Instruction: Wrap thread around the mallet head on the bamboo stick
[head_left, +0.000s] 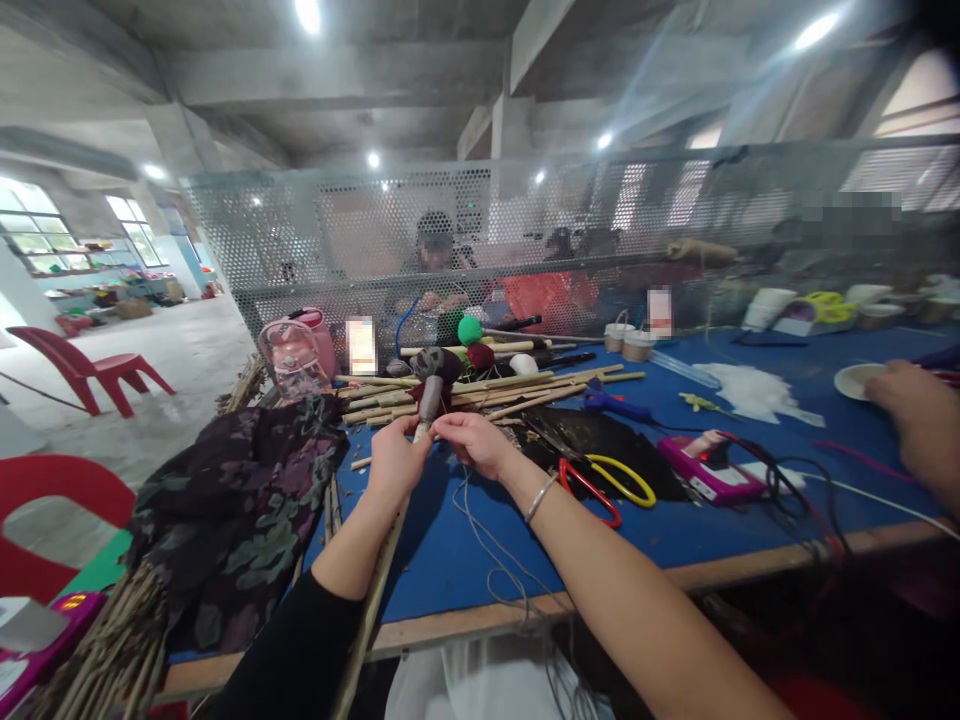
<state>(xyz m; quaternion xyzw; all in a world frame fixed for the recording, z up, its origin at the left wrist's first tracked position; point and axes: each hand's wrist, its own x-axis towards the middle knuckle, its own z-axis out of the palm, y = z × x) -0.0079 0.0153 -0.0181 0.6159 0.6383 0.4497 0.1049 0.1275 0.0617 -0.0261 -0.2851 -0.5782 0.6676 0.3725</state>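
Observation:
My left hand (397,455) is closed around a long pale wooden stick (369,610) that slants away from me across the table edge. Its far end carries a grey wrapped section (430,398) and a dark, bulky head (437,364). Close beside that wrapping, my right hand (480,445) has thumb and fingertips pinched on a thin grey cord (478,525). The cord trails down over the table edge in loose loops. To the right of my right hand lie large scissors (604,478) with one red and one yellow handle.
Several sticks (517,388) lie behind my hands. At right are a blue glue gun (619,402) and a magenta power strip (705,472) with cables. Camouflage cloth (247,490) covers the left. Another person's hand (911,405) touches a white round object (855,382). A perforated screen (360,230) stands behind.

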